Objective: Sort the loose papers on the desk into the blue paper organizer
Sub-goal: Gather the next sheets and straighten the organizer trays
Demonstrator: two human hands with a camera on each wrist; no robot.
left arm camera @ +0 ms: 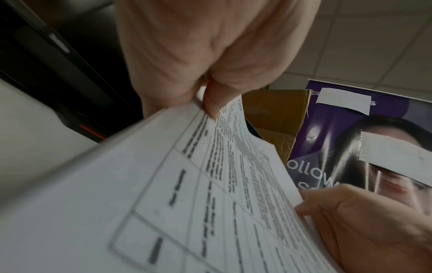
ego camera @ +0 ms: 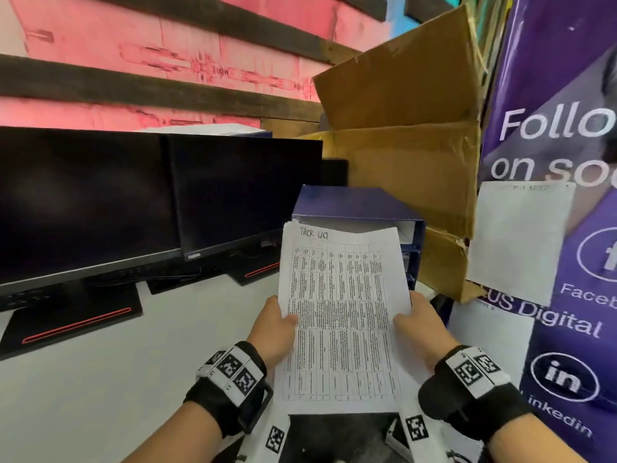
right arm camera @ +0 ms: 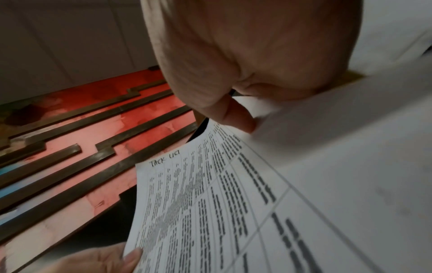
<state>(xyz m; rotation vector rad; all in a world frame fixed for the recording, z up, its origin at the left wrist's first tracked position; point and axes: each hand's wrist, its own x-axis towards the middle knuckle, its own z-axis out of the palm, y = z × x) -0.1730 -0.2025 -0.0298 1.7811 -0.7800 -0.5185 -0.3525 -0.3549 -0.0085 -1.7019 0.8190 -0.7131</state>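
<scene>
A stack of white papers [ego camera: 340, 315], its top sheet a printed table with a handwritten heading, is held up in front of me. My left hand [ego camera: 275, 324] pinches its left edge, thumb on top [left arm camera: 210, 103]. My right hand [ego camera: 417, 324] pinches the right edge [right arm camera: 238, 118]. Behind the papers' top edge stands the blue paper organizer [ego camera: 357, 205] on the white desk [ego camera: 100, 362], its open front facing me. The papers [left arm camera: 187, 194] fill both wrist views [right arm camera: 233, 203].
Two dark monitors [ego camera: 100, 202] on black stands line the desk's left and back. A torn cardboard box [ego camera: 410, 135] stands behind and right of the organizer. A purple banner [ego camera: 561, 228] with a white sheet taped on it closes off the right side.
</scene>
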